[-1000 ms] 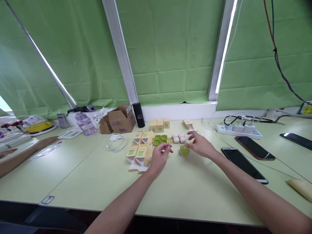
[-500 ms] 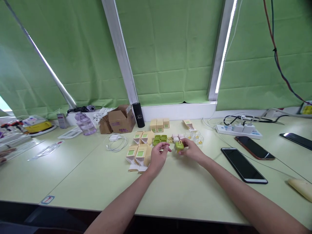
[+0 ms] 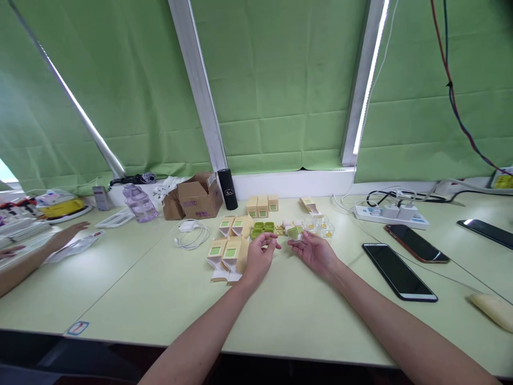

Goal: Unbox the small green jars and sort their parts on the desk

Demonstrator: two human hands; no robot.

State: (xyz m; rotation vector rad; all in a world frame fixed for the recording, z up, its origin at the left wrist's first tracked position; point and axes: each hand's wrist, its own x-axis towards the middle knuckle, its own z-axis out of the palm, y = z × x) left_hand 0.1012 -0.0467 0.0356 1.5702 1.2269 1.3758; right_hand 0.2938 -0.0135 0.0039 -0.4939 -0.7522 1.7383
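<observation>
My right hand (image 3: 318, 254) holds a small green case (image 3: 295, 232) with a clear lower part between thumb and fingers, palm turned partly up. Close by on the left, my left hand (image 3: 261, 255) is closed with fingertips together; whatever they may hold cannot be made out. Beyond the hands lie several green square cups (image 3: 263, 229), small yellow pieces (image 3: 279, 229), partly hidden pale pink pieces (image 3: 286, 224) and clear cups with yellow spots (image 3: 320, 226). Open beige cartons (image 3: 235, 251) with green labels lie beside my left hand.
Closed beige boxes (image 3: 262, 205) and an opened carton (image 3: 309, 205) stand farther back. A cardboard box (image 3: 199, 198), black bottle (image 3: 227, 190) and charger cable (image 3: 190, 235) are left. Phones (image 3: 401, 272) and a power strip (image 3: 393, 215) lie right. Another person's arm (image 3: 44, 251) reaches in far left.
My right hand has turned palm-up, tilting the green case so its clear part shows. My left hand stays almost still. Another person's arm has extended over the table at the far left.
</observation>
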